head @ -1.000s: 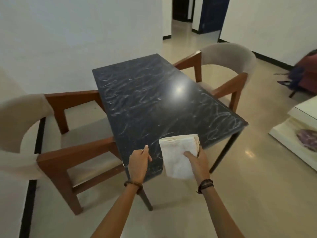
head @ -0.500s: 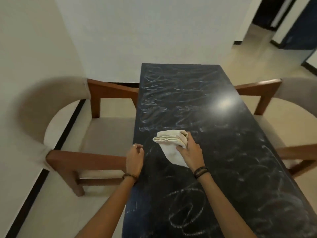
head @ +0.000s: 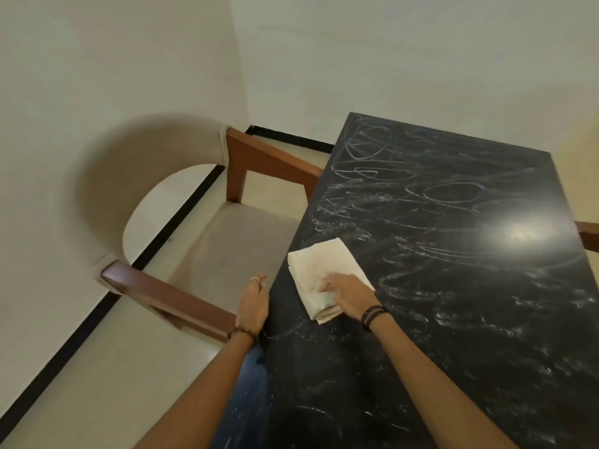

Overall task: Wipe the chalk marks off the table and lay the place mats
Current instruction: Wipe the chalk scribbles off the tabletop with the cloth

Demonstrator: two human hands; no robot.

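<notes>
The black table [head: 470,335] is covered in white chalk marks [head: 368,147], loops at the far end and smears nearer me. A folded cream cloth [head: 319,264] lies flat on the table near its left edge. My right hand [head: 348,293] presses down on the near part of the cloth with its fingers laid flat. My left hand [head: 253,303] sits at the table's left edge with curled fingers, holding that edge. No place mats are in view.
A wooden armchair [head: 168,291] with a beige seat and curved back stands close against the table's left side, near the wall corner. The arm of a second chair [head: 588,231] shows at the right edge. White walls lie behind the table's far end.
My right hand has carried the cloth onto the table and laid it flat, going from gripping it to pressing on it. My view has swung left and closer. My left hand stays at the edge.
</notes>
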